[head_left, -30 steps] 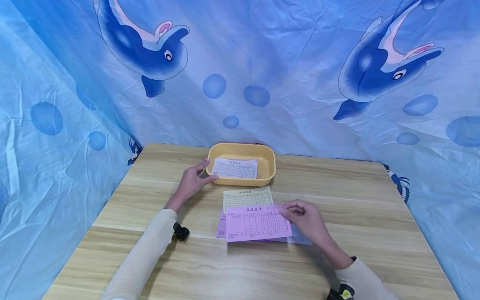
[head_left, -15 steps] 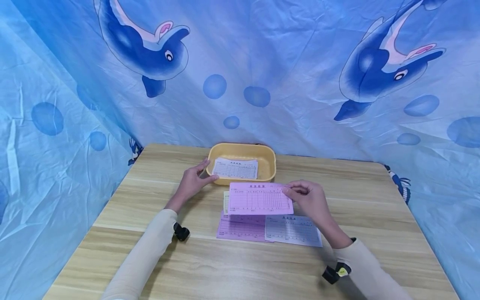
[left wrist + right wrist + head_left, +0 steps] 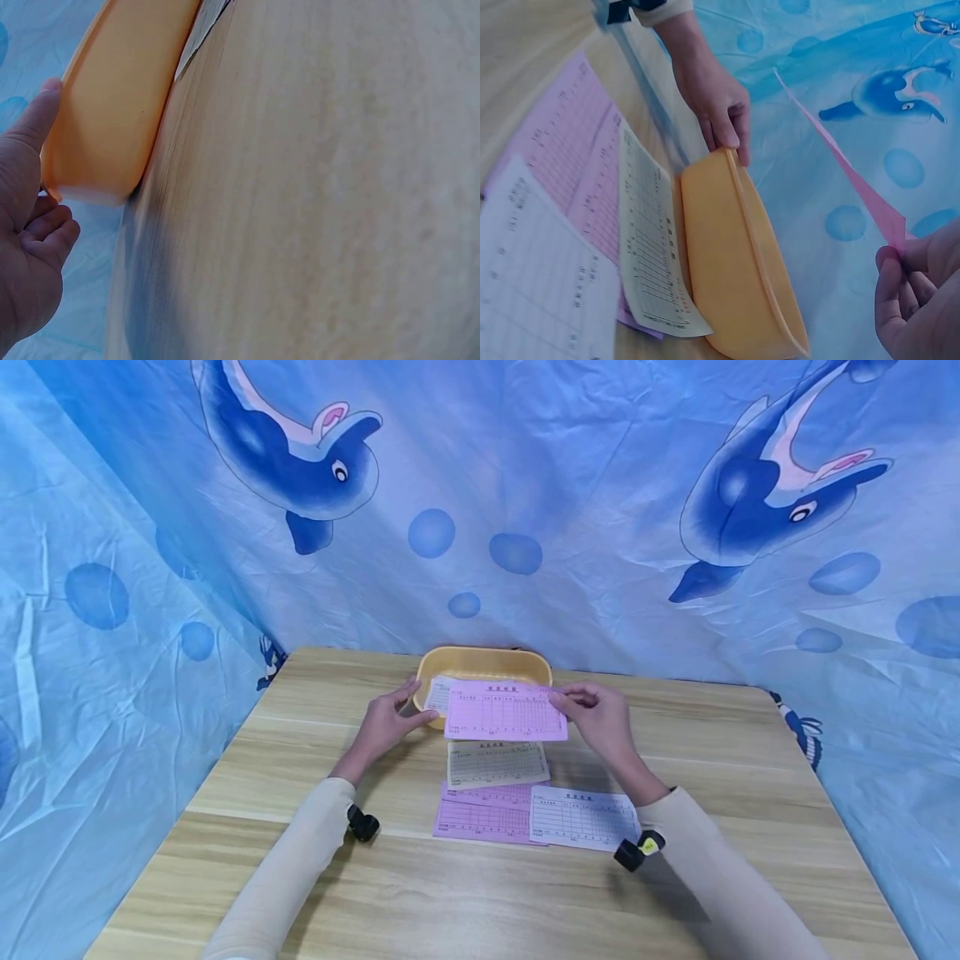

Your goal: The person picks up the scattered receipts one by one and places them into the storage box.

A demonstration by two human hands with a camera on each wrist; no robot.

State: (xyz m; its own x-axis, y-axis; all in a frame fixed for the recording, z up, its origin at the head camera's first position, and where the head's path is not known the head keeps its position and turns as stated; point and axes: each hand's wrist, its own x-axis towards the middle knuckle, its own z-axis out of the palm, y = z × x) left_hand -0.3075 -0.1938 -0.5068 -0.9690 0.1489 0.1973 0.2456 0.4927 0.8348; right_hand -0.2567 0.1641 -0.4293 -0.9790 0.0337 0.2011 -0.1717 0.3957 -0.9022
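Observation:
My right hand [image 3: 600,710] pinches a pink printed form slip [image 3: 506,712] by its right edge. The slip overlaps the front of a yellow plastic basin [image 3: 487,654] in the head view; the right wrist view shows the slip raised beside the basin, seen nearly edge-on. My left hand [image 3: 386,727] grips the basin's left end, thumb toward the front of the rim and fingers round the far side. Inside lies a white form slip [image 3: 437,693], mostly hidden behind the pink one. In the left wrist view the left thumb presses along the basin's orange-looking wall [image 3: 120,97].
In front of the basin lies a pale green form slip [image 3: 498,764]. Pink slips [image 3: 480,822] lie nearer, partly covered by the green one and by a white-blue slip [image 3: 581,817] at the right. A blue dolphin-print curtain [image 3: 480,527] hangs behind the wooden table [image 3: 712,743].
My right hand has lifted the pink slip away from the other slips and carried it forward to the basin, uncovering the green and white-blue slips. My left hand has stayed at the basin.

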